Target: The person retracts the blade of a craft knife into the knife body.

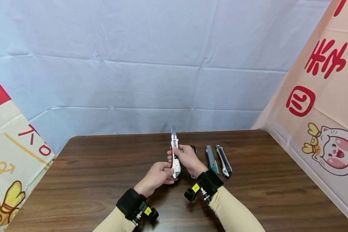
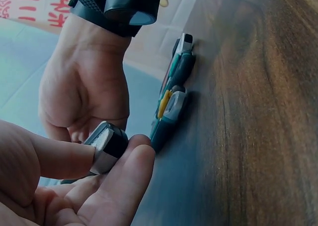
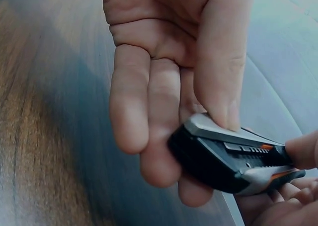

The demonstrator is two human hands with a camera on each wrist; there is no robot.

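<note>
A utility knife with a pale, perforated handle is held over the middle of the table, its blade extended and pointing away from me. My left hand pinches the handle's butt end between thumb and fingers. Around the middle of the handle, my right hand grips with its thumb on top, by the slider. In the right wrist view, the knife shows a black and silver body with orange accents. The left wrist view shows only the handle's end; the blade is hidden there.
To the right lie a grey-green utility knife and a black-and-silver one. Another dark knife is mostly hidden behind my right hand. The brown wooden table meets a pale blue cloth at the back; printed cloths hang at both sides.
</note>
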